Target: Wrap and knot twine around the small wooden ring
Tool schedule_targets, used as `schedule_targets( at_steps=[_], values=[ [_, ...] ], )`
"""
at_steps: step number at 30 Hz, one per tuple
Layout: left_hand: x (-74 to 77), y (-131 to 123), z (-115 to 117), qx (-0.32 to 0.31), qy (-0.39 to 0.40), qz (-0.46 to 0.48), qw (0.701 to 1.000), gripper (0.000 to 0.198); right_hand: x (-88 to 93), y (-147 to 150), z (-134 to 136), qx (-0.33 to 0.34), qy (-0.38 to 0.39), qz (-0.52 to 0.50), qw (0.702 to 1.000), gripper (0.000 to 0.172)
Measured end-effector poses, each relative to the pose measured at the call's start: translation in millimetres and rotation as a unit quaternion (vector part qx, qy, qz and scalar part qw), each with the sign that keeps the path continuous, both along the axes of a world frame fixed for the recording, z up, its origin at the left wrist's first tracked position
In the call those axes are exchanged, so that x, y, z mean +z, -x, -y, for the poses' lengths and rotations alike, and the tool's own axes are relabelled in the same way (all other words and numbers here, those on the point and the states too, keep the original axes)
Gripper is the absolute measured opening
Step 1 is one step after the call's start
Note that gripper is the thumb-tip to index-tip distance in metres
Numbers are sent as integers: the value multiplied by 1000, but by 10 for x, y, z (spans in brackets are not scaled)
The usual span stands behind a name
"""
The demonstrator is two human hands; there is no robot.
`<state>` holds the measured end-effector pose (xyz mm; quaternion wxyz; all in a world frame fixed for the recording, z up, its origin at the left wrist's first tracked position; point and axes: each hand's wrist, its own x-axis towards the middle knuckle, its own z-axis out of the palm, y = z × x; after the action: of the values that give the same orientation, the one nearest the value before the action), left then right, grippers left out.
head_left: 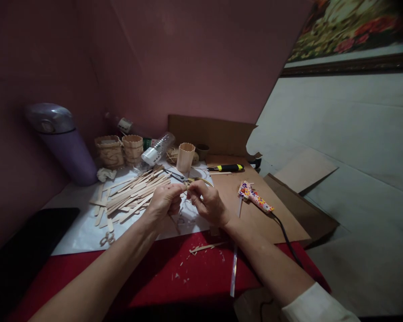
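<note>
My left hand (166, 199) and my right hand (206, 201) meet over the middle of the table, fingertips pinched close together. Between them is a thin strand of twine (174, 222), its tail hanging below my left hand; the pinched part is mostly hidden. Just behind the hands lie scissors (177, 175), partly covered by my fingers. A cup made of wooden sticks (186, 157) stands upright past them, in front of a ball of twine (172, 155). Left of my left hand spreads a pile of flat wooden sticks (130, 197).
A glue gun (255, 197) with its cord lies on the cardboard (272, 223) at right, near a utility knife (226, 168). A glue stick (235, 268) overhangs the front edge. Two decorated cups (109, 152), a plastic bottle (157, 150) and a purple flask (65, 147) stand or lie at left.
</note>
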<state>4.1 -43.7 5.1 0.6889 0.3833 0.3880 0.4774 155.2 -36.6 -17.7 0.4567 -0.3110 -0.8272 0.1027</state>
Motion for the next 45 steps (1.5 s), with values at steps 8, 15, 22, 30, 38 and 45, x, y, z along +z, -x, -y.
schedule_targets(
  at_steps=[8, 15, 22, 30, 38, 45],
  values=[
    [-12, -31, 24, 29, 9, 11, 999, 30, 46, 12, 19, 1, 32, 23, 999, 4],
    [-20, -8, 1, 15, 9, 14, 1000, 32, 63, 11, 16, 15, 64, 0, 998, 3],
    [-30, 8, -47, 13, -21, -15, 1000, 25, 37, 60, -7, 53, 222, -138, 964, 18],
    [-11, -23, -4, -12, -10, -71, 997, 30, 56, 12, -44, 69, 295, -125, 945, 22],
    [-42, 27, -15, -114, 62, -30, 991, 37, 67, 4, -66, 116, 334, -154, 923, 24],
    [-85, -11, -26, -50, 45, -8, 998, 24, 68, -2, -110, 102, 353, -203, 908, 19]
  ],
)
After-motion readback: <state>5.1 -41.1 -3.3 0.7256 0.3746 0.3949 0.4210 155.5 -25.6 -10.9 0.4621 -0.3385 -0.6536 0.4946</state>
